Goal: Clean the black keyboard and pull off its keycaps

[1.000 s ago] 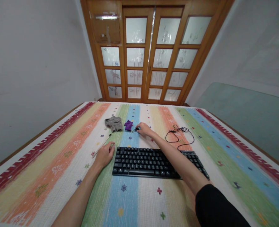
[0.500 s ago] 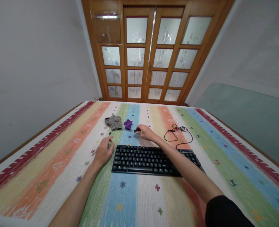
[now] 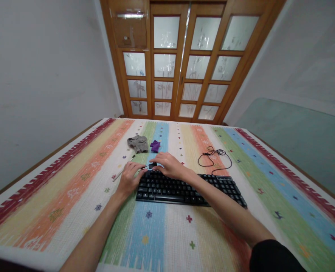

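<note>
My left hand point(image 3: 129, 177) and my right hand point(image 3: 167, 165) meet above the upper left edge of a black keyboard point(image 3: 170, 192). Between them is a small black tool with thin wires point(image 3: 152, 165), too small to identify surely. My right fingers pinch its dark block end. My left thumb and fingertips close on the thin wire end. A slim pale stick with a dark tip, perhaps a brush point(image 3: 117, 176), lies beside my left hand, partly hidden by it. My right forearm crosses over the right part of the keyboard and hides some keys.
Beyond the hands lie a crumpled grey cloth point(image 3: 138, 144) and a folded purple cloth point(image 3: 155, 146). The keyboard's black cable point(image 3: 213, 153) lies loosely coiled at the back right. A striped cloth point(image 3: 179, 241) covers the table. Wooden glazed doors point(image 3: 181, 81) stand behind it.
My right hand has drawn the small black tool nearer, over the keyboard's upper left edge. My left hand has moved right and closed on the tool's thin end. The view has shifted slightly.
</note>
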A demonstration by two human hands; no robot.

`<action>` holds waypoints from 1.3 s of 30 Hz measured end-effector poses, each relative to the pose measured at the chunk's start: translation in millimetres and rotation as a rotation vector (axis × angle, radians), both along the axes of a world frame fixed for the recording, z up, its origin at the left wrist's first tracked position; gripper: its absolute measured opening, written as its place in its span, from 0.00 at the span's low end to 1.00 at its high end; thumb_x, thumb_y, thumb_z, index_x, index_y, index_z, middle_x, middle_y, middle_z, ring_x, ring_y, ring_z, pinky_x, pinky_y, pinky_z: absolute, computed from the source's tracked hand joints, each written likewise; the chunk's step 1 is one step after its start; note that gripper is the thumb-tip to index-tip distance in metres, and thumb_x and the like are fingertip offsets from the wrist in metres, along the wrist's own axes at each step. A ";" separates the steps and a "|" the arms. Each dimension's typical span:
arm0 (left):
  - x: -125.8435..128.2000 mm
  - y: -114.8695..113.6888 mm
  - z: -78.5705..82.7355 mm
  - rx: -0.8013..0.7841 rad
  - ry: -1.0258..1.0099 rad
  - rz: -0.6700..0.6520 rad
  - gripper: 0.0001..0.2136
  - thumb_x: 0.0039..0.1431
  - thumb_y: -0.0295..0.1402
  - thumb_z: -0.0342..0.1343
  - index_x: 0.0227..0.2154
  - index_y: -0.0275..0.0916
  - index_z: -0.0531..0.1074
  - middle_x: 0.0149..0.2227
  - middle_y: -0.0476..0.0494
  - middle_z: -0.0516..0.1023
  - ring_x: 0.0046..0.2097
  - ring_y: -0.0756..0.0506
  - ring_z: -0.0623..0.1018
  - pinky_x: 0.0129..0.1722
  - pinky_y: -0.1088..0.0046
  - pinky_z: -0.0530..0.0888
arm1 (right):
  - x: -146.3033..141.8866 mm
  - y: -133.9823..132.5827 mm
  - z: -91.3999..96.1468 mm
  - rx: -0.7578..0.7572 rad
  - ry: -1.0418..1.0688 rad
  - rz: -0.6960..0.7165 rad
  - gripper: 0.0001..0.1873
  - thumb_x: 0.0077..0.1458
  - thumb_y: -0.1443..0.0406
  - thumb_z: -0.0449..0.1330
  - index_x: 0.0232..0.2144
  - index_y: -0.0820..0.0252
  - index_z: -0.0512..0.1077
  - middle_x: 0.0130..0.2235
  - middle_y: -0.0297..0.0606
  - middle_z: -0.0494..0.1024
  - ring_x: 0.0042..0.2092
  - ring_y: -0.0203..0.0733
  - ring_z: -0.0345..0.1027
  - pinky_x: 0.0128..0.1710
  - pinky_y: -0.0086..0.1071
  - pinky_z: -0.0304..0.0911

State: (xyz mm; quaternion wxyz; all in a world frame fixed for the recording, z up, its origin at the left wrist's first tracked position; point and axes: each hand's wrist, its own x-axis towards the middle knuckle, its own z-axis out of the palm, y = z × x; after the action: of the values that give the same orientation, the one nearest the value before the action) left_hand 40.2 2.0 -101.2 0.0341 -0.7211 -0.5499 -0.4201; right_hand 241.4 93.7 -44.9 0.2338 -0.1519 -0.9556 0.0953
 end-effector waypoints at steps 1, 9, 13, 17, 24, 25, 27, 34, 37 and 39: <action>-0.4 -0.5 1.7 0.018 -0.012 -0.013 0.11 0.64 0.39 0.53 0.38 0.39 0.76 0.35 0.43 0.79 0.41 0.43 0.74 0.46 0.63 0.70 | -0.4 -0.2 0.2 0.004 -0.017 0.005 0.11 0.59 0.66 0.61 0.45 0.61 0.75 0.40 0.45 0.78 0.43 0.46 0.67 0.43 0.37 0.59; -1.6 -2.9 10.6 0.185 -0.007 -0.095 0.07 0.61 0.35 0.58 0.39 0.40 0.75 0.32 0.47 0.78 0.37 0.46 0.74 0.39 0.67 0.71 | -1.1 -5.6 8.0 0.007 -0.089 -0.002 0.11 0.58 0.65 0.63 0.44 0.62 0.76 0.38 0.44 0.79 0.42 0.46 0.65 0.42 0.38 0.59; 0.5 -4.0 11.3 0.211 -0.051 -0.067 0.10 0.59 0.34 0.60 0.43 0.40 0.73 0.32 0.48 0.77 0.37 0.46 0.74 0.39 0.68 0.72 | -4.1 -7.7 11.6 -0.021 -0.144 0.009 0.13 0.55 0.67 0.65 0.44 0.61 0.77 0.37 0.44 0.79 0.42 0.46 0.66 0.42 0.38 0.60; 2.3 -4.3 8.1 0.181 -0.176 0.008 0.20 0.57 0.37 0.62 0.52 0.41 0.68 0.34 0.48 0.77 0.36 0.47 0.74 0.38 0.69 0.73 | -10.2 -6.0 10.5 -0.167 -0.140 0.043 0.12 0.54 0.71 0.64 0.43 0.63 0.76 0.38 0.44 0.78 0.41 0.43 0.69 0.42 0.36 0.61; 1.6 -3.1 7.1 0.036 -0.402 0.071 0.19 0.63 0.40 0.53 0.54 0.38 0.65 0.44 0.41 0.76 0.44 0.45 0.76 0.42 0.66 0.74 | -20.2 4.7 0.2 -0.717 0.169 0.022 0.11 0.57 0.72 0.56 0.44 0.63 0.69 0.33 0.38 0.78 0.32 0.36 0.70 0.35 0.30 0.64; 1.1 -2.8 7.2 -0.007 -0.397 0.073 0.17 0.64 0.40 0.51 0.52 0.38 0.66 0.44 0.41 0.76 0.44 0.45 0.76 0.42 0.66 0.74 | -20.6 6.9 -1.8 -0.799 0.205 0.018 0.12 0.57 0.72 0.55 0.44 0.63 0.67 0.33 0.37 0.78 0.31 0.35 0.69 0.34 0.30 0.64; 0.0 -1.7 6.0 -0.098 -0.359 0.069 0.16 0.65 0.41 0.47 0.49 0.38 0.69 0.45 0.40 0.76 0.45 0.44 0.76 0.44 0.64 0.74 | -18.9 11.2 -5.0 -0.893 0.241 -0.003 0.12 0.55 0.72 0.55 0.43 0.61 0.65 0.33 0.36 0.78 0.29 0.33 0.68 0.33 0.30 0.64; -1.8 2.4 -9.0 -0.315 -0.152 -0.024 0.20 0.65 0.45 0.43 0.49 0.37 0.70 0.49 0.37 0.76 0.52 0.40 0.73 0.54 0.56 0.70 | 28.6 29.1 -12.0 -0.631 0.167 -0.314 0.08 0.53 0.71 0.50 0.37 0.59 0.64 0.28 0.31 0.73 0.30 0.36 0.66 0.34 0.29 0.60; -0.9 1.6 -13.2 -0.364 -0.065 -0.080 0.23 0.64 0.48 0.45 0.53 0.36 0.67 0.53 0.36 0.73 0.56 0.39 0.71 0.58 0.54 0.66 | 63.4 47.5 -17.0 -0.438 -0.003 -0.592 0.11 0.58 0.70 0.45 0.38 0.60 0.65 0.30 0.34 0.74 0.33 0.37 0.67 0.35 0.29 0.59; -0.7 0.8 -14.5 -0.395 -0.017 -0.105 0.26 0.63 0.50 0.47 0.55 0.36 0.66 0.54 0.36 0.72 0.57 0.38 0.70 0.59 0.53 0.65 | 87.5 63.1 -20.4 -0.349 -0.115 -0.763 0.12 0.59 0.69 0.44 0.39 0.61 0.66 0.36 0.38 0.76 0.37 0.39 0.68 0.37 0.29 0.59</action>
State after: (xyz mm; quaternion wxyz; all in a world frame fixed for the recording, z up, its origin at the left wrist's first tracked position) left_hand 39.4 2.7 -115.7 -0.1345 -0.7377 -0.5836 -0.3117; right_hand 328.9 156.8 -65.3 0.1693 -0.5372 -0.8119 0.1537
